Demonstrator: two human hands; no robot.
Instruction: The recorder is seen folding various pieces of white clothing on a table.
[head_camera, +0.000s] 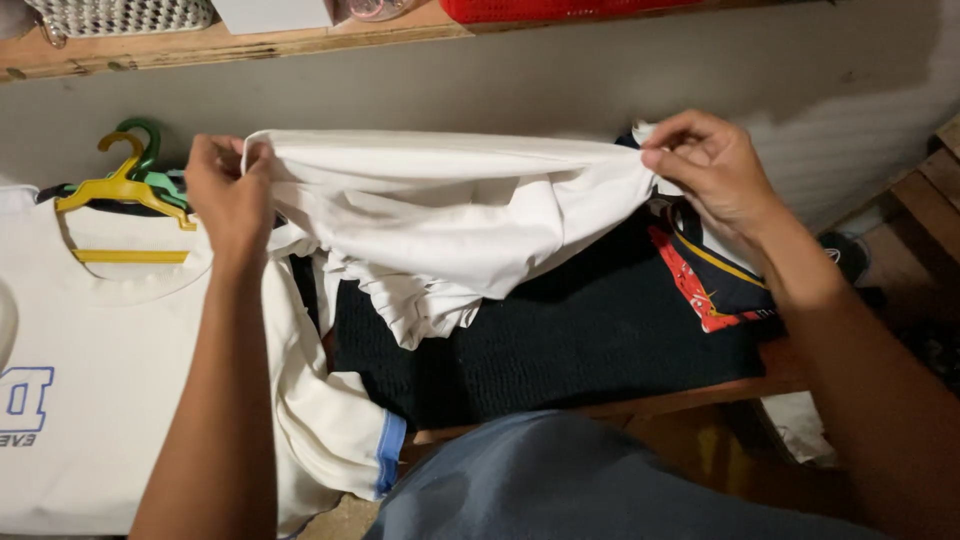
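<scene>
Both hands, left (228, 190) and right (705, 165), pinching white shirt (450, 215) edge taut; best kept level above black knit (560, 350).

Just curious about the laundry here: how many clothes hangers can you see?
3. A yellow hanger lies on the white shirt at left; a dark green hanger and a light green hanger lie just behind it. More may be hidden under the clothes.
</scene>
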